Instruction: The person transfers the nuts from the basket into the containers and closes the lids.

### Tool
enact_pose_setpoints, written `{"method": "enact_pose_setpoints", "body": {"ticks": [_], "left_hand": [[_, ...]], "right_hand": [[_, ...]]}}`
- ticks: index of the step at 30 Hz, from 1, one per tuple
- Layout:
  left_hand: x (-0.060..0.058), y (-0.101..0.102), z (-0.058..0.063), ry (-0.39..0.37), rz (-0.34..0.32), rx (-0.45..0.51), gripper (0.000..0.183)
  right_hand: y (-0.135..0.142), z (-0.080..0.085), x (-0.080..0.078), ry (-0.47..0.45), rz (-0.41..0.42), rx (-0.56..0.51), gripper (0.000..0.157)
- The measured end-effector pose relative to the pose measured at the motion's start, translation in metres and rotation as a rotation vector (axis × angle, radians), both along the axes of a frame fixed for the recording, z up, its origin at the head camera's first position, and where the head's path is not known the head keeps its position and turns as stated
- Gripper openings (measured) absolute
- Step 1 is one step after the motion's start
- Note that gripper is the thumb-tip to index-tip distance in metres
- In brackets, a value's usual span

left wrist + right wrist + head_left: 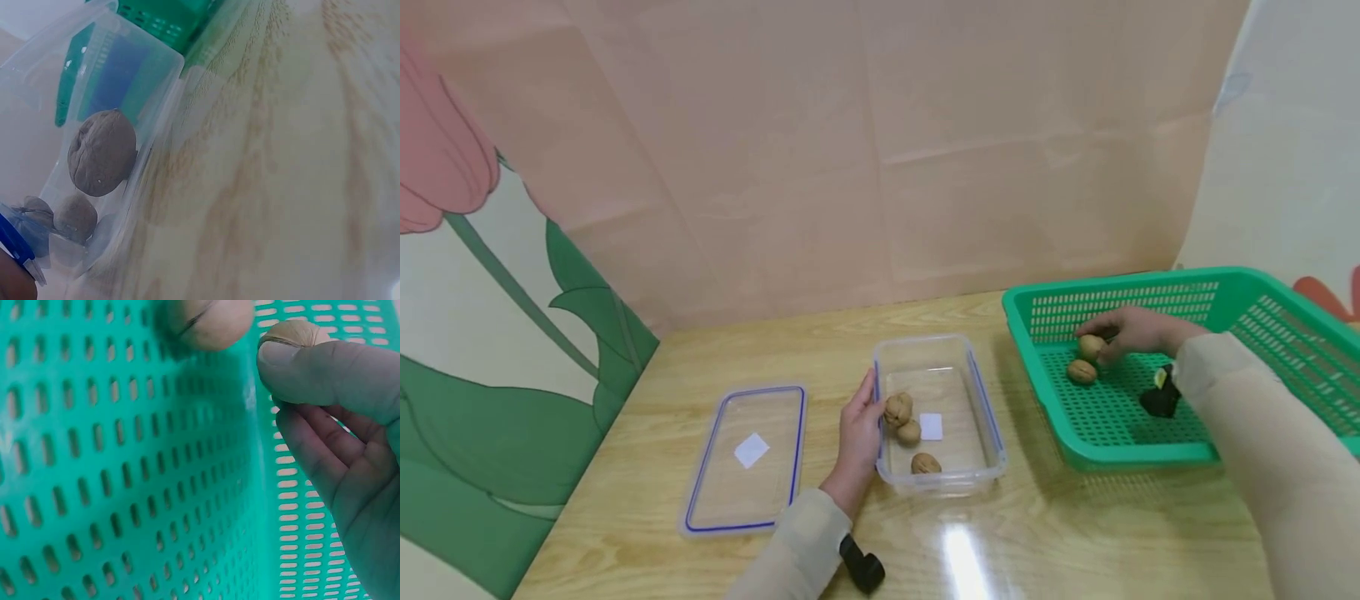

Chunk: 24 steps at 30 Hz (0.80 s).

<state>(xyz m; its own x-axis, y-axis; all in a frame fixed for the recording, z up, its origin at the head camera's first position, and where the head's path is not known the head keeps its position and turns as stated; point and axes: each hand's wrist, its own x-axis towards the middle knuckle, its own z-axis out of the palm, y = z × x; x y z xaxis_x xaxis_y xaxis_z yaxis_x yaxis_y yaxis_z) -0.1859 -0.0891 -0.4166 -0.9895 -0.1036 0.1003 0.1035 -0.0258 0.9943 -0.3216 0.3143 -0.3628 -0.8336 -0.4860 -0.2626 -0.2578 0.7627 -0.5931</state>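
Observation:
Inside the green basket [1052, 433], my right hand [1131, 331] pinches a walnut [1091, 347] between thumb and fingers. The right wrist view shows my thumb [312, 369] laid across that walnut [297, 332]. Another walnut [1082, 372] rests on the basket floor just below it. My left hand [859, 433] holds the left rim of a clear plastic box [958, 375], thumb over the edge. Three walnuts lie in the box: two together by its left wall, and one walnut [926, 463] near the front, seen large as a walnut [102, 152] through the wall in the left wrist view.
A clear lid [718, 492] with a blue seal and white label lies left of the box. The wooden table [647, 467] meets a paper-covered wall behind. Black wrist devices are strapped near both sleeves; the one on the right [1161, 396] hangs inside the basket.

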Motion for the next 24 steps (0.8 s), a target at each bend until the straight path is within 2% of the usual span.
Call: {"method": "enact_pose_setpoints", "body": {"ticks": [7, 12, 15, 20, 24], "left_hand": [[0.000, -0.001, 0.000, 0.016, -0.019, 0.004, 0.051], [0.000, -0.002, -0.001, 0.011, 0.011, -0.002, 0.051], [0.000, -0.001, -0.002, 0.006, 0.020, 0.003, 0.051], [0.000, -0.001, -0.002, 0.008, 0.014, 0.013, 0.052], [0.000, -0.001, -0.002, 0.007, 0.007, 0.025, 0.052]], "right_hand": [[-0.004, 0.012, 0.004, 0.004, -0.063, -0.104, 0.066], [-0.010, 0.020, 0.004, 0.023, -0.097, -0.196, 0.067], [-0.013, 0.024, 0.006, 0.033, -0.113, -0.242, 0.066], [-0.021, 0.032, 0.011, 0.063, -0.139, -0.261, 0.063], [-0.032, 0.037, 0.016, 0.065, -0.168, -0.339, 0.060]]}}
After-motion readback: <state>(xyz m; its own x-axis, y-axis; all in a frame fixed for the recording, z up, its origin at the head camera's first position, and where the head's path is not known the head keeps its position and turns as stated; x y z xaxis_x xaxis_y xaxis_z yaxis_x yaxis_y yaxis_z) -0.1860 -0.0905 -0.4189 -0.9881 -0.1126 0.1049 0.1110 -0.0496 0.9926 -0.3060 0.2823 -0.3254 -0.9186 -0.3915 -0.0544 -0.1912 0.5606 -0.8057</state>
